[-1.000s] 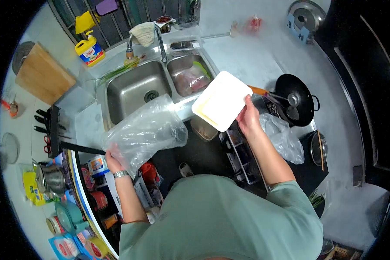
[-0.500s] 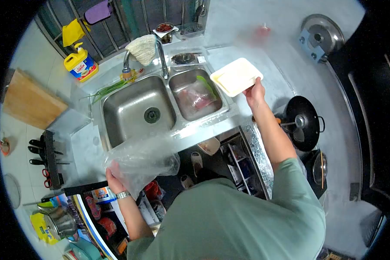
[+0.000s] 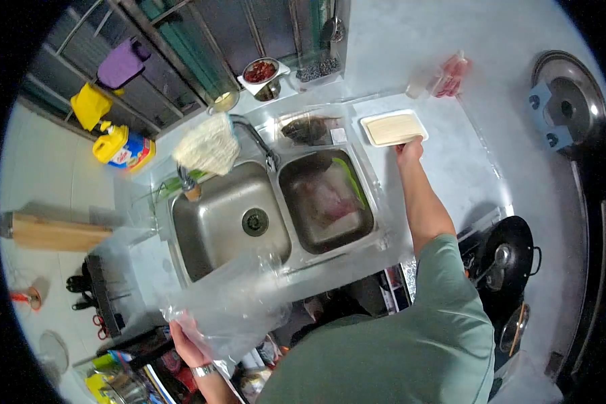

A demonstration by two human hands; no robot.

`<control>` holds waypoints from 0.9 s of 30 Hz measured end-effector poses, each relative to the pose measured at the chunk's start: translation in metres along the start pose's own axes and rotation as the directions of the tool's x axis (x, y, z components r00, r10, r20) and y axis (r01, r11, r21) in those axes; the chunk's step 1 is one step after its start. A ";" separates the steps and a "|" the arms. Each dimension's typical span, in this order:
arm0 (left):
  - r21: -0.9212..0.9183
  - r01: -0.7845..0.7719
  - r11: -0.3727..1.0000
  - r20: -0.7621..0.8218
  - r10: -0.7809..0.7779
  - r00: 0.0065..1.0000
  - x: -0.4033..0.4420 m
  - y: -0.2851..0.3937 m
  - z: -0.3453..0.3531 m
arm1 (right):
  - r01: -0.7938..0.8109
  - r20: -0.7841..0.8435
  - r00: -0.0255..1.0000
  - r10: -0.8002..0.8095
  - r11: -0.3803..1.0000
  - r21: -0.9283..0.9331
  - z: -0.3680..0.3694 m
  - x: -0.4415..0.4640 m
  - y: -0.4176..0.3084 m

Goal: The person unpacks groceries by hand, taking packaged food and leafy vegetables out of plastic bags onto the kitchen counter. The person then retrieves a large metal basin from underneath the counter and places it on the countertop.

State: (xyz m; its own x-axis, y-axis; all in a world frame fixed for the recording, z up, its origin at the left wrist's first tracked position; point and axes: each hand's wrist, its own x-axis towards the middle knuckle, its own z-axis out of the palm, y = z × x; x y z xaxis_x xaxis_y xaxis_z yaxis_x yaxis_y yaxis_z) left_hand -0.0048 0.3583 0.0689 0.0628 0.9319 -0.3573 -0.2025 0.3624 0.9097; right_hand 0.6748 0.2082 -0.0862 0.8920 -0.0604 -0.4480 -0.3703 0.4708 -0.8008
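Note:
My right hand (image 3: pixel 409 149) grips the near edge of a white tray (image 3: pixel 393 128) with a pale slab in it, over the counter right of the sink. At the lower left, my left hand (image 3: pixel 187 342) is closed on a clear plastic bag (image 3: pixel 232 303), which hangs in front of the left basin. The double sink (image 3: pixel 229 232) lies between my hands. A pinkish item in clear plastic (image 3: pixel 333 205) and a green strip (image 3: pixel 350 182) lie in the right basin.
Behind the sink are a faucet with a cloth (image 3: pixel 209 145), a tray with a dark item (image 3: pixel 306 129) and a bowl of red pieces (image 3: pixel 259 71). A black wok (image 3: pixel 508 259) sits at the right. Knives (image 3: pixel 81 286) are at the left, near a cutting board (image 3: pixel 60 232).
My right hand has moved the white tray away from my body, to the counter beyond the sink's right side. My left hand still holds the bag. The view has shifted toward the window.

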 end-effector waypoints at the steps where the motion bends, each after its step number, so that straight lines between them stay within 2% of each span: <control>1: 0.014 -0.001 1.000 0.002 0.001 1.000 -0.002 -0.001 -0.003 | -0.017 -0.007 1.000 0.017 0.999 -0.027 -0.001 0.009 0.006; 4: 0.051 0.028 0.998 0.042 -0.030 0.999 -0.002 0.005 0.009 | -0.064 -0.005 0.998 0.064 0.996 -0.060 0.006 0.037 0.021; 6: 0.081 0.061 0.995 0.003 -0.062 0.998 -0.013 0.013 0.029 | -0.081 0.005 0.997 0.081 0.997 -0.017 0.009 0.050 0.027; 7: 0.062 0.007 0.998 -0.048 -0.004 0.999 -0.020 0.016 0.057 | -0.092 0.019 0.996 0.092 0.995 0.022 0.011 0.053 0.028; 11: 0.176 -0.059 0.983 -0.048 0.068 0.997 -0.019 0.021 0.072 | -0.050 -0.021 0.999 0.050 0.999 0.001 0.014 0.063 0.025; 13: 0.185 -0.016 0.983 0.009 0.015 1.000 -0.017 0.024 0.075 | -0.044 -0.075 0.997 0.031 0.983 -0.177 0.013 0.075 0.027; 14: 0.189 -0.017 0.982 0.021 0.013 1.000 -0.016 0.026 0.078 | -0.041 -0.084 0.996 0.027 0.985 -0.170 0.007 0.077 0.027; 15: 0.151 -0.018 0.988 0.080 0.006 0.997 -0.015 0.027 0.081 | 0.077 -0.160 0.973 -0.167 0.885 -0.459 0.009 0.061 0.017; 16: 0.112 -0.019 0.994 0.141 0.003 0.990 -0.014 0.029 0.085 | 0.139 -0.175 0.914 -0.365 0.690 -0.711 0.014 0.047 0.011; 17: 0.112 -0.024 0.993 0.156 0.006 0.988 -0.013 0.031 0.088 | 0.295 -0.191 0.857 -0.478 0.761 -0.578 0.016 0.047 0.019; 18: 0.086 -0.023 0.996 0.217 0.004 0.976 -0.012 0.032 0.091 | 0.297 -0.204 0.852 -0.483 0.765 -0.572 0.021 0.044 0.024; 20: 0.072 -0.022 0.997 0.297 -0.001 0.955 -0.013 0.037 0.106 | 0.431 -0.309 0.768 -0.561 0.810 -0.398 0.038 0.029 0.034; 21: 0.085 -0.031 0.996 0.288 0.005 0.958 -0.018 0.035 0.122 | 0.335 -0.160 0.920 -0.357 0.930 -0.149 0.052 -0.034 0.006; 22: 0.101 -0.043 0.994 0.283 0.012 0.959 -0.020 0.039 0.131 | 0.362 -0.114 0.930 -0.350 0.925 0.111 0.070 -0.046 0.024; 23: 0.072 -0.031 0.997 0.374 0.001 0.927 -0.010 0.038 0.126 | 0.256 0.052 0.961 -0.270 0.948 0.190 0.080 -0.104 0.008; 24: 0.084 -0.037 0.996 0.397 0.000 0.918 -0.010 0.039 0.134 | 0.130 0.216 0.960 -0.181 0.964 0.231 0.090 -0.163 -0.010; 25: 0.053 -0.026 0.998 0.392 0.003 0.920 -0.012 0.038 0.150 | 0.313 0.482 0.822 -0.301 0.948 0.059 0.086 -0.188 0.012; 26: 0.013 -0.017 1.000 0.386 0.011 0.923 -0.013 0.039 0.160 | 0.246 0.667 0.689 -0.284 0.957 0.153 0.085 -0.234 0.008; 27: 0.019 -0.060 0.998 0.470 0.044 0.881 -0.006 0.042 0.158 | 0.512 0.828 0.483 -0.286 0.859 -0.002 0.071 -0.275 0.005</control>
State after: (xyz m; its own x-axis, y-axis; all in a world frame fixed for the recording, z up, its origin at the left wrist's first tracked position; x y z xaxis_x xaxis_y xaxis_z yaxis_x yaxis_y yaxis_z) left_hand 0.1406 0.3706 0.1424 0.5061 0.8445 -0.1752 -0.1872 0.3058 0.9335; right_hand 0.4461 0.2901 0.0614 0.7512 0.5646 0.3419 0.1382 0.3720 -0.9179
